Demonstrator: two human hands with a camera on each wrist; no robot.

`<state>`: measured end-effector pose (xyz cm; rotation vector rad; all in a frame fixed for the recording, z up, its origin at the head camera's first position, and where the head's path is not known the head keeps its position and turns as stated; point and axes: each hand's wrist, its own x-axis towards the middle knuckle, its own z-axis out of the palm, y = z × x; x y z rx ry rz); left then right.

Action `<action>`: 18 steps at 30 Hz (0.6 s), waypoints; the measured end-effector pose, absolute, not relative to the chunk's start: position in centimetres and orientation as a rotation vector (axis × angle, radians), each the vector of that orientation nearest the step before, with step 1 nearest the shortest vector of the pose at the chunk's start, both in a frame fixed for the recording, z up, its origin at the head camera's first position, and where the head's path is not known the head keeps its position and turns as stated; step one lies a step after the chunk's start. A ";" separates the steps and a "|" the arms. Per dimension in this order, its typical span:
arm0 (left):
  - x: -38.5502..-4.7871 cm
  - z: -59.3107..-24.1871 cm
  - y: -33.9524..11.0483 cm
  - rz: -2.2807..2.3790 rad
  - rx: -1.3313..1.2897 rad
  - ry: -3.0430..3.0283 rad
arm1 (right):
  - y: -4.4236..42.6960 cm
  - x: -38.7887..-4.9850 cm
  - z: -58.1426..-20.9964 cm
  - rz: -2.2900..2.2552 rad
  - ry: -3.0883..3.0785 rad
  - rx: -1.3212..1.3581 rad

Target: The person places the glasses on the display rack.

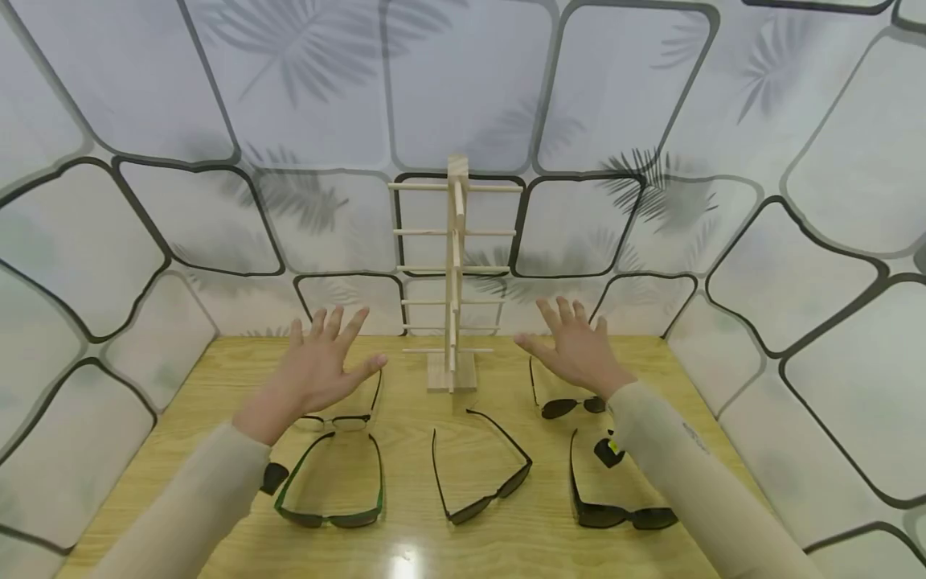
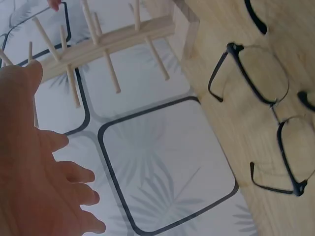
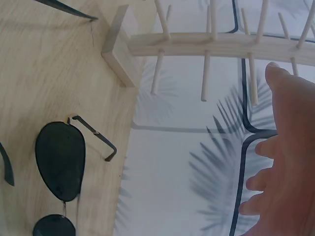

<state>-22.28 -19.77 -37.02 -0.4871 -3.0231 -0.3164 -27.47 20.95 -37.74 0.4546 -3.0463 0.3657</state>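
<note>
"Where's the rack (image 1: pixel 454 273)?"
"At the back of the table (image 1: pixel 408 482), before the wall (image 1: pixel 470 80)."
"And the glasses (image 1: pixel 472 509)?"
"Nearer: two pairs at left, one behind the other; one mid; two right, likewise."

This looks like a small, boxed-in booth with a table; whether it belongs to a home, a shop or a lab cannot be told. Behind the wooden rack (image 1: pixel 453 277) stands a pale wall covering (image 1: pixel 466 80) printed with rounded outlines and grey leaves, and the same pattern closes in to the rack's left and right. Beneath the rack, a wood-grain tabletop (image 1: pixel 405 474) reaches these walls. The eyewear (image 1: pixel 472 508) spread before the rack faintly suggests an optician's counter.
</note>
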 end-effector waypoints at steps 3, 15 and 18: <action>-21.4 -37.5 -19.5 -0.423 -0.524 -3.010 | 20.9 -26.7 -38.0 0.437 -3.055 0.474; -18.0 -39.8 -17.8 -0.984 -0.614 -2.994 | 20.9 -23.7 -39.7 0.944 -3.063 0.558; -17.1 -40.2 -17.2 -1.099 -0.608 -3.018 | 20.9 -23.1 -40.3 1.014 -3.069 0.568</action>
